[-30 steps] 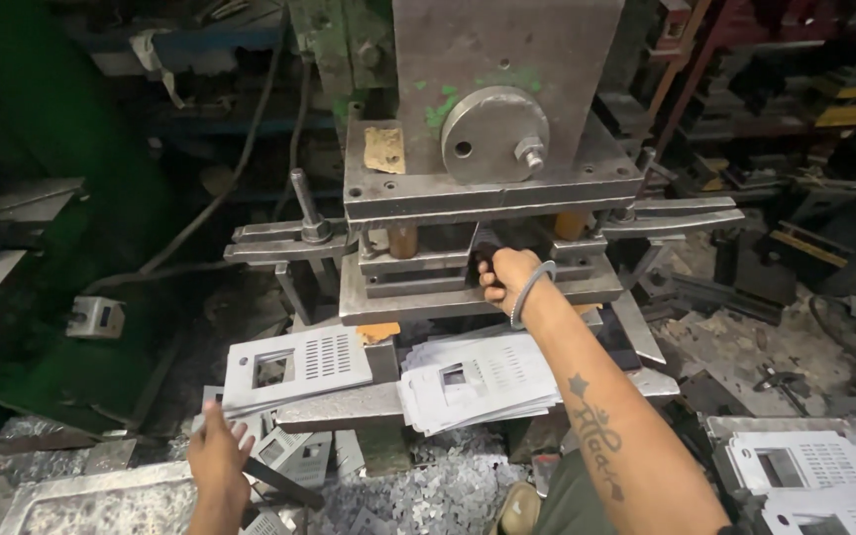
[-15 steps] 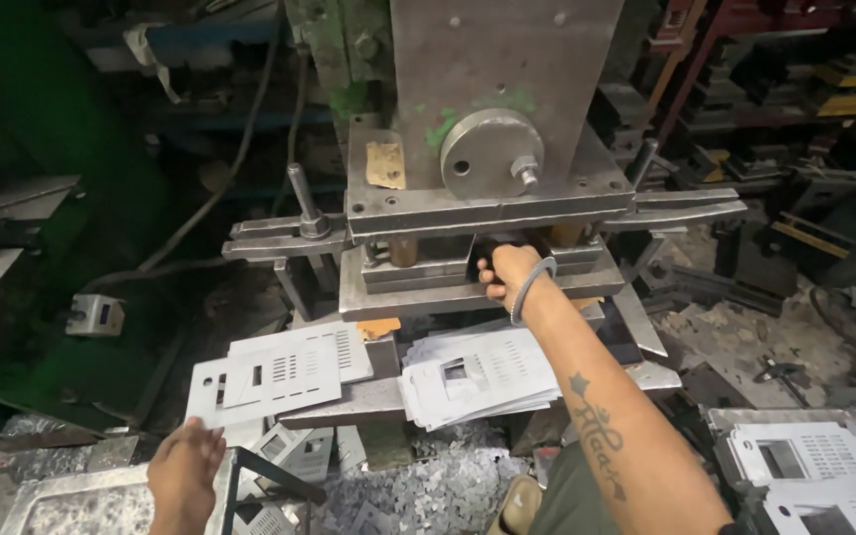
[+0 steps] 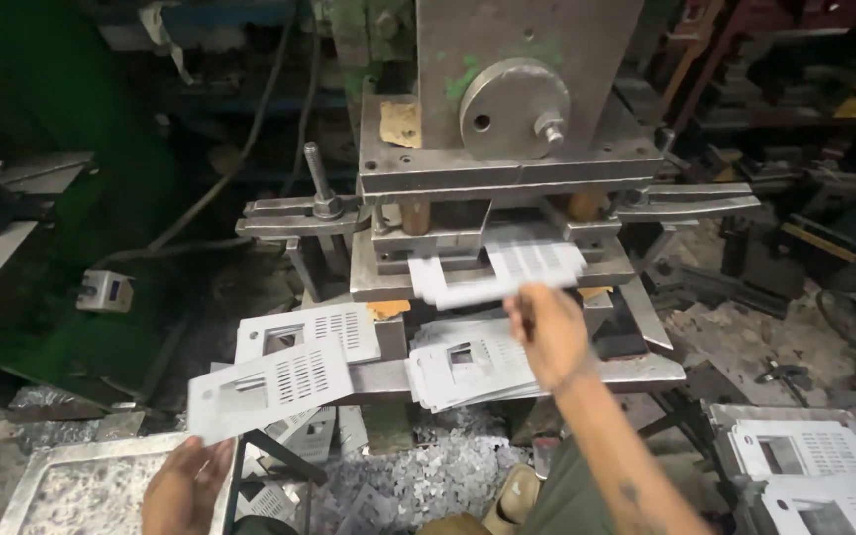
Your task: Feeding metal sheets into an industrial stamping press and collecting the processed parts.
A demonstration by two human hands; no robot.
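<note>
Head view: looking down on a metal press [image 3: 507,149] in a crowded workshop, with both of the person's hands low in the picture.
Right hand: the right hand [image 3: 547,332] is raised in front of the press bed, fingers closed on the near edge of a white punched plate [image 3: 502,272]. The plate and hand are blurred, so how the fingers lie on it is hard to tell.
Right plate's place: level with the gap under the press head, its far part over the bed, its near part sticking out toward the person.
Left hand: the left hand [image 3: 182,485] is at the bottom edge, pinching the near corner of a second white plate [image 3: 269,388] with a square opening and rows of slots.
Left plate's place: held tilted, just in front of another plate [image 3: 309,332] lying flat left of the press.
Stack: a pile of like plates [image 3: 468,362] lies on the ledge under the right hand.
Tray: a metal tray [image 3: 71,485] of scrap bits sits beside the left hand.
Far right: more white plates [image 3: 814,466] lie stacked at the lower right.
</note>
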